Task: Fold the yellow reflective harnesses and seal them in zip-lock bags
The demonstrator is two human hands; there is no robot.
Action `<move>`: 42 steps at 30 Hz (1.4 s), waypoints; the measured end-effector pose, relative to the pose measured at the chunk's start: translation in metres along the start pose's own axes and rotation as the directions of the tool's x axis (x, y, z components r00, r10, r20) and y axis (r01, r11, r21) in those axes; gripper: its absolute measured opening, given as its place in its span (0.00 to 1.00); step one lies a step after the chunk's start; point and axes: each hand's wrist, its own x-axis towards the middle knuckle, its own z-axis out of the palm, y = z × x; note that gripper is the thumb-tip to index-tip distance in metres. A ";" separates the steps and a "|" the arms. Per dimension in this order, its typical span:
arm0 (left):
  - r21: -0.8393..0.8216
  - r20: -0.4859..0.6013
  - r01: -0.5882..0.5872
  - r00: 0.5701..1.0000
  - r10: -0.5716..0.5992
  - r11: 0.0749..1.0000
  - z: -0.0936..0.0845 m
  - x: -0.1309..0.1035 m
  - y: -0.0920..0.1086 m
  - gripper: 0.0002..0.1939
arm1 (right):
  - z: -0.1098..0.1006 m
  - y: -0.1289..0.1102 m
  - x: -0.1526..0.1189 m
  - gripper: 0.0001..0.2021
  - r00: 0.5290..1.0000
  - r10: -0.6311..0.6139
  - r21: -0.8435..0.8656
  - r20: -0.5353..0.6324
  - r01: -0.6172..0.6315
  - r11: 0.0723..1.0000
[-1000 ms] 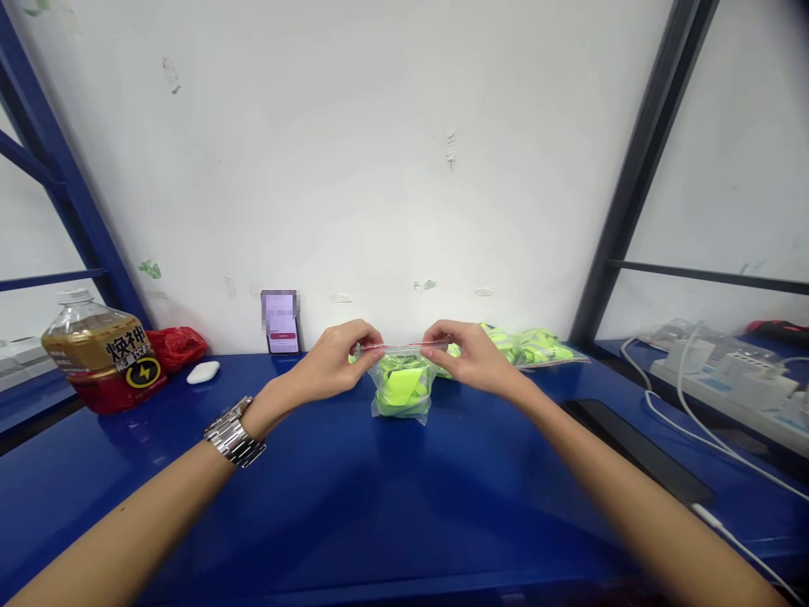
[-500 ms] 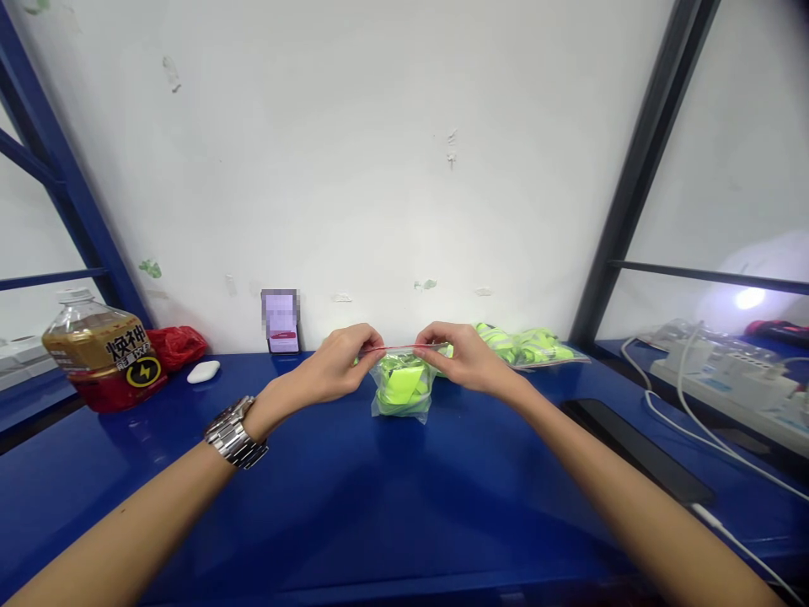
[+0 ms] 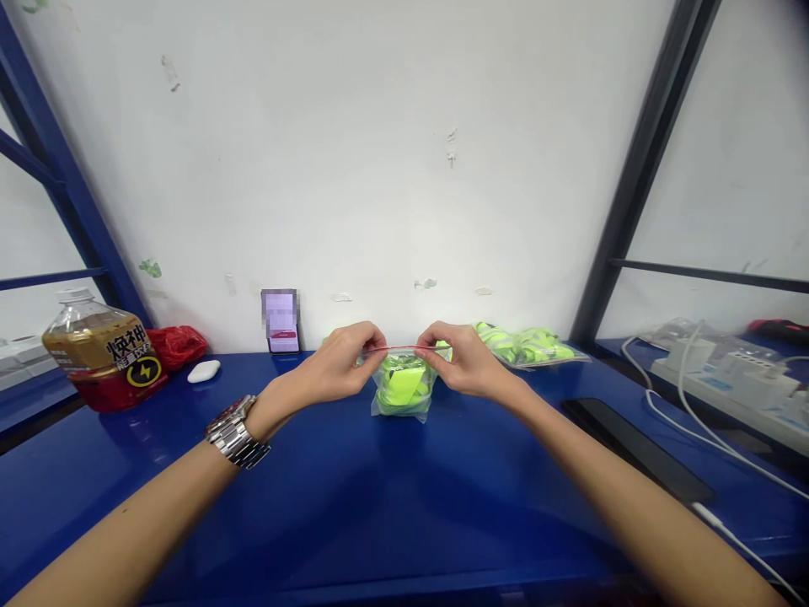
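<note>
Two hands show in my head view: left hand (image 3: 341, 361) and right hand (image 3: 466, 358) still clamp thumbs and fingers on the clear bag's (image 3: 400, 410) red-lined top, above the glossy blue table (image 3: 379, 514). The glare at far right has faded. Crinkly film wraps folded neon fabric (image 3: 404, 385); fingers hide the bag's upper corners.

Open table (image 3: 392, 514) front — bottle (image 3: 101, 358) left

The blue tabletop (image 3: 404, 497) looks smooth and glossy. At its middle, the bag (image 3: 403, 403) is clear, shiny, creased plastic around neon cloth (image 3: 404, 385); at its left, the bottle (image 3: 104, 350) is glossy plastic.
</note>
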 end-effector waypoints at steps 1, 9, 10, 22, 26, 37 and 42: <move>-0.005 0.006 -0.002 1.000 0.002 1.000 -0.001 0.001 0.001 0.07 | 0.000 0.000 0.000 0.02 1.000 -0.005 0.002 0.001 0.005 1.000; 0.006 0.058 0.005 0.998 -0.005 1.000 -0.002 0.003 -0.001 0.08 | 0.001 -0.001 0.002 0.02 1.000 -0.009 0.088 0.026 0.007 0.996; 0.016 0.062 0.002 0.998 -0.003 1.000 -0.001 0.002 -0.001 0.08 | 0.001 0.000 0.002 0.02 0.999 -0.011 0.086 0.032 0.009 0.996; 0.012 0.069 -0.023 0.997 0.022 1.000 0.000 0.002 0.003 0.07 | 0.003 -0.004 0.002 0.02 1.000 -0.013 0.045 0.015 0.013 0.999; -0.008 0.093 -0.010 0.996 0.010 1.000 -0.001 0.002 0.006 0.07 | 0.004 -0.005 0.002 0.02 0.999 -0.020 0.079 0.028 0.018 0.997; 0.003 0.067 -0.065 0.996 0.065 0.998 0.002 0.002 0.013 0.07 | 0.006 -0.007 0.005 0.03 0.998 -0.036 0.100 0.058 0.030 0.994; -0.039 0.088 -0.046 0.995 0.049 0.998 0.002 0.003 0.014 0.07 | 0.006 -0.010 0.005 0.02 0.997 -0.054 0.073 0.063 0.049 0.996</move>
